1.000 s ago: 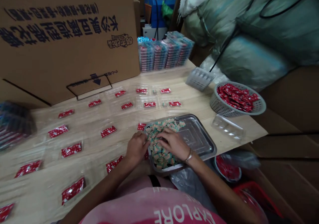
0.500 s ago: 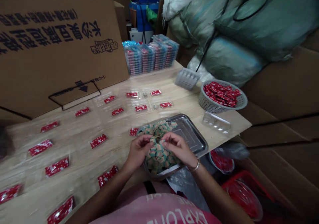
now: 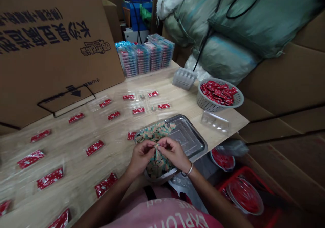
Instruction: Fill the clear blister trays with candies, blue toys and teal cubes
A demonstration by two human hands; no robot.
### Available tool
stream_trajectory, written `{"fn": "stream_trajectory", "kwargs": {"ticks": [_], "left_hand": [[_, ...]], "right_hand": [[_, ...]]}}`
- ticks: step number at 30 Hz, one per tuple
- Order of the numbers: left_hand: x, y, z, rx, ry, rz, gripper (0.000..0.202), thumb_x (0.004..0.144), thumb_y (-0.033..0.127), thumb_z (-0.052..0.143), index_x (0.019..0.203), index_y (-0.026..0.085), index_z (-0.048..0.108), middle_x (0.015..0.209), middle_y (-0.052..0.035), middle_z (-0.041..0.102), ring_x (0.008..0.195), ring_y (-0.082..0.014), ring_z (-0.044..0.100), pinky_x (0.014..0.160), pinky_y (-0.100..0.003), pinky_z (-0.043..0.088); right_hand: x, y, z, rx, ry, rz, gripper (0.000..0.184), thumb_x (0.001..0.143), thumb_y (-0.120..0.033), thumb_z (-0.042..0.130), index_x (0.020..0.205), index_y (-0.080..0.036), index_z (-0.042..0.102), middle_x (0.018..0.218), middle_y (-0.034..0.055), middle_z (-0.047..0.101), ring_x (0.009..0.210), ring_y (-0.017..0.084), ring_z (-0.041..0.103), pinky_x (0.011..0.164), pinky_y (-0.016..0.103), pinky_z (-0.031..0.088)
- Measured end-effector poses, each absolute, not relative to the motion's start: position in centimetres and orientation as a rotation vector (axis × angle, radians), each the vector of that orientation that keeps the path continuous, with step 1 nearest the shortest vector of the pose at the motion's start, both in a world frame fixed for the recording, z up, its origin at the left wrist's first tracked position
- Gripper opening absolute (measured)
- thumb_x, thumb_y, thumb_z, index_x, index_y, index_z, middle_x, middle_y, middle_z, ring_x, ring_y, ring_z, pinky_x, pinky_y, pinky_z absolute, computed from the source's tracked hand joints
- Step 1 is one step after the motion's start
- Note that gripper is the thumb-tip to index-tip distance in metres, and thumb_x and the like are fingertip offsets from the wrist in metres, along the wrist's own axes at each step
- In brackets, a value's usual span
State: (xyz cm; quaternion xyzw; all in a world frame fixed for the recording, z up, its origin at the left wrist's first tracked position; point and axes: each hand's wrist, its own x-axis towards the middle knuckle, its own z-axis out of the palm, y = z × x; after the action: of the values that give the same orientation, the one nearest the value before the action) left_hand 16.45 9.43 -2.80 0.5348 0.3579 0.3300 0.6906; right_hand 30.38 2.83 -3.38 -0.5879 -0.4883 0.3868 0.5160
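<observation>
Over a metal tray (image 3: 191,136), my left hand (image 3: 142,155) and my right hand (image 3: 174,152) meet fingertip to fingertip. Both pinch at a small tan-and-green piece (image 3: 156,146); its exact kind is too small to make out. Beneath them a heap of similar tan-and-green pieces (image 3: 158,165) fills the tray's left part. A bracelet circles my right wrist. Just left of the tray lies a red packet with white spots (image 3: 131,135), partly covered by the tray's edge.
Clear plastic trays with red packets (image 3: 94,147) spread across the wooden table (image 3: 177,103). A grey basket (image 3: 215,104) of red packets stands right, near an unfilled clear tray (image 3: 215,122). Stacked packs (image 3: 149,59) and a big carton (image 3: 61,69) line the back.
My fingertips have drawn closer together around the small piece. The whole view has shifted slightly, so the table things appear farther left.
</observation>
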Motion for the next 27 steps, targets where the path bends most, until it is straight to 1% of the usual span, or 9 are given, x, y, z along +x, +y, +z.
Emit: {"fn": "stream_trajectory", "kwargs": {"ticks": [5,9,12,15,17,20,22,24,27], "left_hand": [[15.7,9.7,-2.8,1.081,0.811,0.64,0.022,0.057,0.026,0.077,0.077,0.018,0.071,0.075,-0.0025,0.071,0.067,-0.0141,0.061,0.064,-0.024,0.048],[15.9,9.8,-3.4,0.949,0.883,0.64,0.025,0.054,0.027,0.079,0.077,0.018,0.073,0.07,-0.0013,0.07,0.059,-0.0114,0.058,0.059,-0.022,0.046],[16.1,9.7,-3.4,0.935,0.913,0.675,0.019,0.053,0.026,0.078,0.07,0.018,0.072,0.065,0.0002,0.068,0.054,-0.0096,0.054,0.055,-0.021,0.043],[16.4,9.5,-3.2,0.934,0.911,0.741,0.016,0.058,0.025,0.074,0.072,0.019,0.072,0.069,0.0,0.07,0.059,-0.011,0.057,0.058,-0.021,0.045],[16.6,9.4,-3.1,0.977,0.899,0.756,0.013,0.061,0.024,0.071,0.073,0.019,0.072,0.071,-0.0003,0.071,0.063,-0.0126,0.06,0.062,-0.022,0.046],[16.8,9.4,-3.1,1.064,0.917,0.765,0.011,0.062,0.023,0.069,0.072,0.019,0.071,0.068,0.0004,0.07,0.064,-0.0127,0.06,0.062,-0.022,0.045],[16.7,9.4,-3.2,1.108,0.948,0.782,0.009,0.062,0.023,0.069,0.07,0.019,0.071,0.066,0.0008,0.069,0.061,-0.0122,0.059,0.061,-0.022,0.045],[16.5,9.5,-3.2,1.144,0.941,0.789,0.01,0.062,0.023,0.07,0.07,0.018,0.071,0.068,-0.0001,0.069,0.063,-0.0131,0.059,0.063,-0.023,0.046],[16.2,9.8,-3.0,1.155,0.864,0.722,0.014,0.061,0.027,0.073,0.072,0.018,0.071,0.068,-0.0015,0.069,0.064,-0.0142,0.059,0.062,-0.024,0.047]], "right_hand": [[30.1,3.1,-2.9,-1.425,-1.224,0.873,0.009,0.081,-0.026,0.056,0.076,-0.018,0.056,0.067,-0.002,0.054,0.063,0.011,0.05,0.058,0.022,0.041],[29.7,3.1,-3.0,-1.437,-1.232,0.797,0.008,0.082,-0.025,0.054,0.077,-0.019,0.056,0.069,-0.0013,0.053,0.065,0.012,0.05,0.061,0.023,0.042],[29.4,2.8,-3.3,-1.477,-1.188,0.764,0.01,0.083,-0.028,0.055,0.088,-0.02,0.057,0.079,0.0008,0.055,0.07,0.013,0.052,0.064,0.025,0.043],[29.1,2.4,-3.7,-1.452,-1.098,0.923,0.025,0.083,-0.032,0.056,0.105,-0.021,0.053,0.086,0.0019,0.058,0.07,0.014,0.055,0.062,0.025,0.046],[29.0,2.4,-3.7,-1.428,-1.069,1.018,0.03,0.082,-0.033,0.058,0.108,-0.021,0.052,0.086,0.0015,0.059,0.068,0.013,0.055,0.06,0.024,0.046],[29.1,2.5,-3.6,-1.489,-1.097,0.912,0.028,0.08,-0.031,0.06,0.105,-0.02,0.054,0.087,0.0019,0.059,0.068,0.013,0.055,0.06,0.024,0.045],[29.4,2.7,-3.2,-1.514,-1.185,0.759,0.019,0.082,-0.028,0.058,0.099,-0.02,0.058,0.086,0.0026,0.058,0.07,0.014,0.055,0.062,0.025,0.045],[29.7,2.7,-2.9,-1.499,-1.283,0.639,0.009,0.084,-0.026,0.055,0.089,-0.02,0.06,0.081,0.0025,0.057,0.071,0.014,0.054,0.064,0.025,0.044],[30.0,2.8,-2.6,-1.461,-1.283,0.639,0.009,0.084,-0.025,0.055,0.08,-0.02,0.061,0.073,0.001,0.055,0.068,0.014,0.053,0.062,0.025,0.042]]}}
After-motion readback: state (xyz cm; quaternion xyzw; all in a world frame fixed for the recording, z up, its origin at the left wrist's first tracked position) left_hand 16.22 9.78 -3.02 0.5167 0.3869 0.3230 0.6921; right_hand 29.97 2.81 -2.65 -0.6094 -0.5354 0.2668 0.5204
